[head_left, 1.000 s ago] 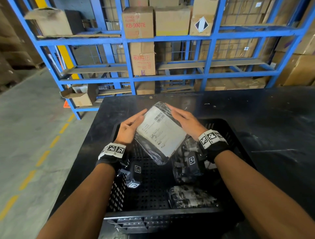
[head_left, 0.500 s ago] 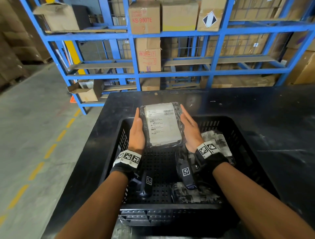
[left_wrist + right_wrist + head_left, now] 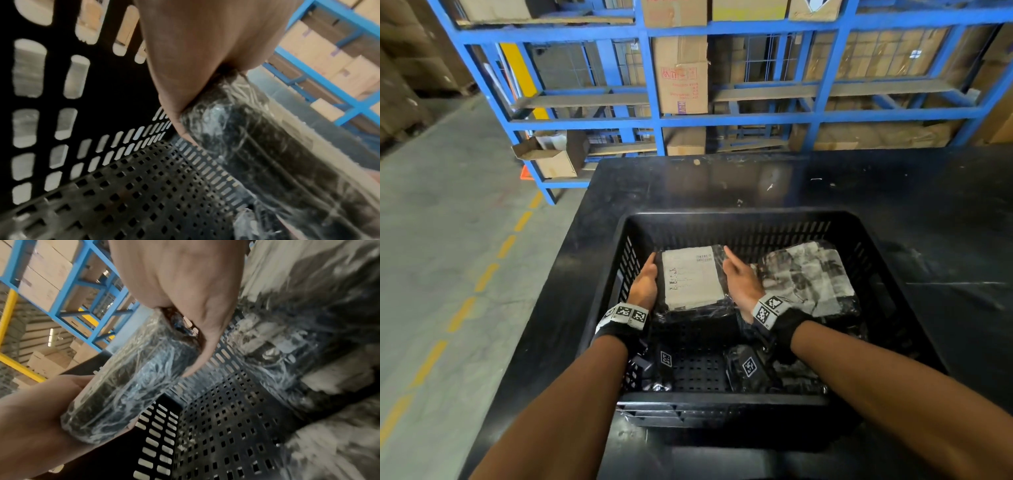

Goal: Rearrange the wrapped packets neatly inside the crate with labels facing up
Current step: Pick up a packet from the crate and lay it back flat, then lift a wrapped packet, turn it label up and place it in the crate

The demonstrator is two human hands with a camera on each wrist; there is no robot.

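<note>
A black wrapped packet (image 3: 693, 277) with its white label facing up sits between my two hands at the far left of the black slotted crate (image 3: 722, 219). My left hand (image 3: 647, 277) grips its left edge and my right hand (image 3: 734, 269) grips its right edge. In the left wrist view my left hand (image 3: 195, 65) clasps the packet (image 3: 246, 138) just above the perforated crate floor (image 3: 123, 203). The right wrist view shows my right hand (image 3: 185, 288) on the packet (image 3: 123, 386), still off the floor. A second packet (image 3: 808, 274) lies crumpled to the right.
Another wrapped packet (image 3: 794, 377) lies at the crate's near right, partly under my right arm. The crate stands on a black table (image 3: 688, 185). Blue shelving (image 3: 654, 116) with cardboard boxes is behind. A concrete aisle with yellow dashes (image 3: 482, 274) runs on the left.
Both hands turned the packet straight and lowered it from above the far rim down into the crate's far left corner area.
</note>
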